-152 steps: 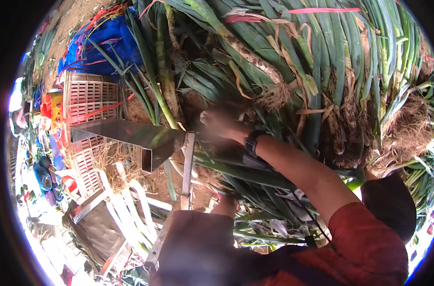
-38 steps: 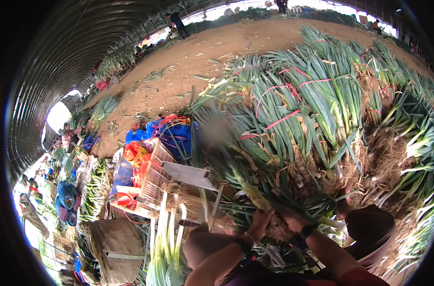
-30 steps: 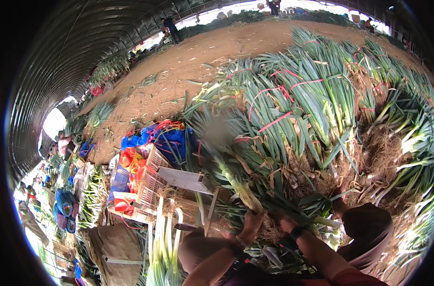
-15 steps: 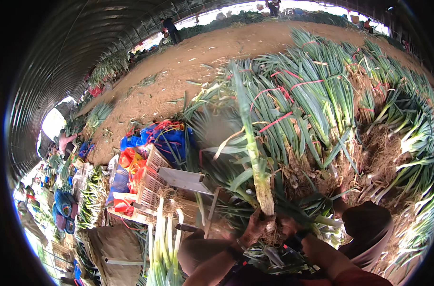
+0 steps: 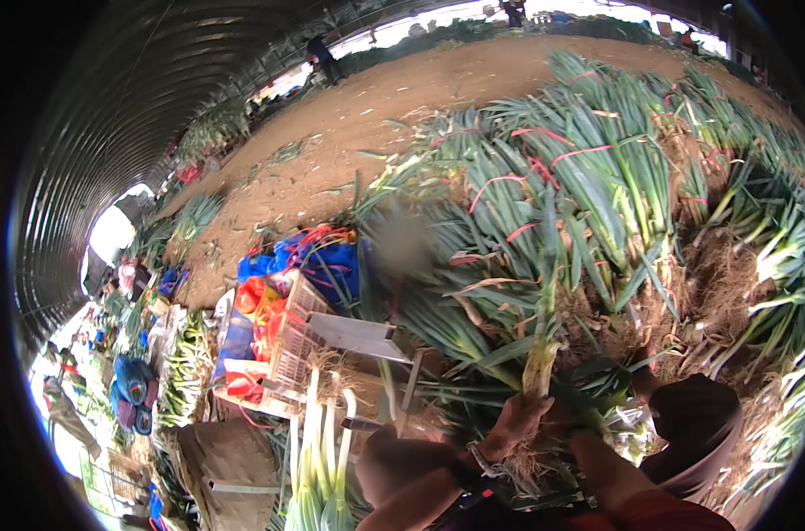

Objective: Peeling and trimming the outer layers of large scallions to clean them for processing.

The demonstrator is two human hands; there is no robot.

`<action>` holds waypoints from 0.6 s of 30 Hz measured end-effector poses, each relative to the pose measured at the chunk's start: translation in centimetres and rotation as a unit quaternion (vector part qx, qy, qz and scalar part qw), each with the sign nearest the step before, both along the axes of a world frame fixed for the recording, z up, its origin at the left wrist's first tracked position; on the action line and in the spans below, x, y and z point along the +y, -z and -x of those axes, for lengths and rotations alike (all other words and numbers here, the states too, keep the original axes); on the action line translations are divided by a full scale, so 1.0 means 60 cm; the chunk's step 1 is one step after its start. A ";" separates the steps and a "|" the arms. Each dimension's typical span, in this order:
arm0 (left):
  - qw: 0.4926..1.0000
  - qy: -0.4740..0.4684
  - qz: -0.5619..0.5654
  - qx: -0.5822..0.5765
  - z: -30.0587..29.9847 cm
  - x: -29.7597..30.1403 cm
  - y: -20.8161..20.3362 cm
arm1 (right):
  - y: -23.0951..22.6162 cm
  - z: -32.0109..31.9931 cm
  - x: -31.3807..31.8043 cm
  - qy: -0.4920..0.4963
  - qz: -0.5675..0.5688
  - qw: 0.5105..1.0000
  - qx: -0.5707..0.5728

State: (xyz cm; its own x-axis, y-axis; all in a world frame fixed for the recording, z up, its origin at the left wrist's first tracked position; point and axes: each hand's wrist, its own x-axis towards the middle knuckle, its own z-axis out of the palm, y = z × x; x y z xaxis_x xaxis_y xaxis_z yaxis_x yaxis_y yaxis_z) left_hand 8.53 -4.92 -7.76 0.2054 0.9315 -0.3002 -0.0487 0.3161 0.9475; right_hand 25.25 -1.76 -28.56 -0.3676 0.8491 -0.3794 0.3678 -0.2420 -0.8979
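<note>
My left hand is closed around the root end of a large green onion. The stalk stands nearly upright, with yellowish outer skin low down and green leaves above. Its hairy roots hang below my fingers. My right hand is close beside the root end, in shadow, and its fingers are too dark to make out. In front of me lies a big heap of unpeeled green onions, some tied with pink bands. Several peeled ones with white stems lie at my left, roots pointing away.
A plastic crate with orange and blue bags stands to the left, next to a metal channel piece. A brown sack lies nearer me. Bare earth stretches beyond the heap, where a person stands far off.
The onion has moved right and its leafy top now stands lower against the heap. My left hand has shifted right and up with it. The whole view has shifted slightly.
</note>
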 end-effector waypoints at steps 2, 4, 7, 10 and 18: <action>0.999 -0.021 0.045 -0.009 0.014 0.015 -0.033 | -0.099 -0.018 -0.002 -0.097 -0.084 0.990 -0.054; 0.998 -0.051 -0.006 0.041 0.014 0.028 -0.056 | -0.183 -0.022 -0.005 -0.127 -0.111 0.985 -0.045; 0.998 -0.046 -0.038 -0.038 0.006 0.060 -0.015 | -0.228 -0.035 0.025 -0.052 -0.016 0.986 0.157; 0.996 0.035 -0.070 0.049 0.000 0.008 0.061 | -0.356 0.016 0.009 0.061 0.213 0.861 0.458; 0.851 0.284 -0.010 0.442 0.061 0.059 -0.098 | -0.245 -0.039 -0.051 0.024 -0.037 0.966 0.255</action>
State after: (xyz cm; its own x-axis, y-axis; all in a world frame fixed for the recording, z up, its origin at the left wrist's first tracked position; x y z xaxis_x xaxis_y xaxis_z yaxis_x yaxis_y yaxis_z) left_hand 4.89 -1.37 -1.91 0.3258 0.7642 -0.5567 0.8412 0.0346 0.5397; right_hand 27.60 -4.81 -13.84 -0.4506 0.8875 -0.0969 -0.1375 -0.1762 -0.9747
